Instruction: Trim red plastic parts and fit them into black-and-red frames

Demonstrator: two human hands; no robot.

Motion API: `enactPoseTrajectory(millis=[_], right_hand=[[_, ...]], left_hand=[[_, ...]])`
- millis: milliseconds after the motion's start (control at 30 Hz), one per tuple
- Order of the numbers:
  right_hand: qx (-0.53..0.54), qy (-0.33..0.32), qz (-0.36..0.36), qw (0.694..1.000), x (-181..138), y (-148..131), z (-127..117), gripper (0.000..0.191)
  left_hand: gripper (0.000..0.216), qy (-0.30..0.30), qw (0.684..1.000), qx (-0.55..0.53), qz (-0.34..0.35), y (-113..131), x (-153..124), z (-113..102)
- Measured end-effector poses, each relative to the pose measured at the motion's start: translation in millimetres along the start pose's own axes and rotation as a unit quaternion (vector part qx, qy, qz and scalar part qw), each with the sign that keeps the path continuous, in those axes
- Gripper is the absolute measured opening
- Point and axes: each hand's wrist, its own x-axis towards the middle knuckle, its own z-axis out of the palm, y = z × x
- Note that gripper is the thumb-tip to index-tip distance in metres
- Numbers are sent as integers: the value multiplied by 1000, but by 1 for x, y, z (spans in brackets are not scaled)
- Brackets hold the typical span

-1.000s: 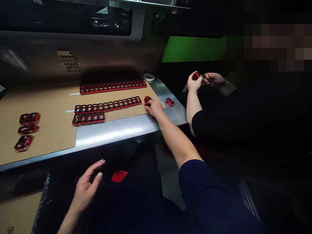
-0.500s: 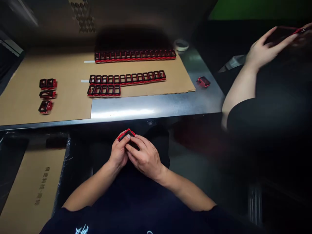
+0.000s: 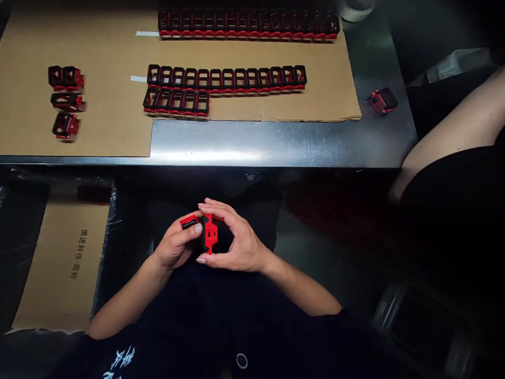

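In front of my body, my right hand (image 3: 241, 243) grips a red-and-black plastic part (image 3: 211, 235) between thumb and fingertips, its red face with a small slot turned toward me. Close on the left, my left hand (image 3: 173, 245) is closed, thumb on top, around a red-and-black piece (image 3: 189, 222) that pokes out above the thumb. Whether the two pieces are joined or separate, I cannot tell. My right fingers partly hide the upper end of the part.
Rows of black-and-red frames (image 3: 228, 79) stand on cardboard (image 3: 106, 126) over a metal table (image 3: 272, 142). A single frame (image 3: 383, 100) lies at the right, below a tape roll (image 3: 357, 8). A co-worker's arm (image 3: 453, 121) reaches in there. A plastic-lined box (image 3: 59, 263) sits lower left.
My right hand has opened wider around the part, whose slotted red face now shows. Before, both hands were bunched together over it. The view has tilted down, and the co-worker's hands have left it.
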Motion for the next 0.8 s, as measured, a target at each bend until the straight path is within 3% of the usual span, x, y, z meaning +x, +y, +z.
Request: enactPoseTrajectory(millis=[100,200,367,667,800], right_hand=[[-33,10,13,999,-4,-2,-4,83],[-32,6,26,999,-7,0,-6,83],[-40,20,-5,999,-7,4,-4,86],[-31,25,-1,999,-9,8,-2,89],[-61,32,-45,997,-10,11,1,83]], left_hand=[[51,55,997,46,41,1,-2,-6],[46,61,995,78,11,5,-7,-7],[29,38,994,90,-41,7,-16,0],[35,-51,982,182,-16,11,-29,0],[48,-40,965,260,-6,14,-29,0]])
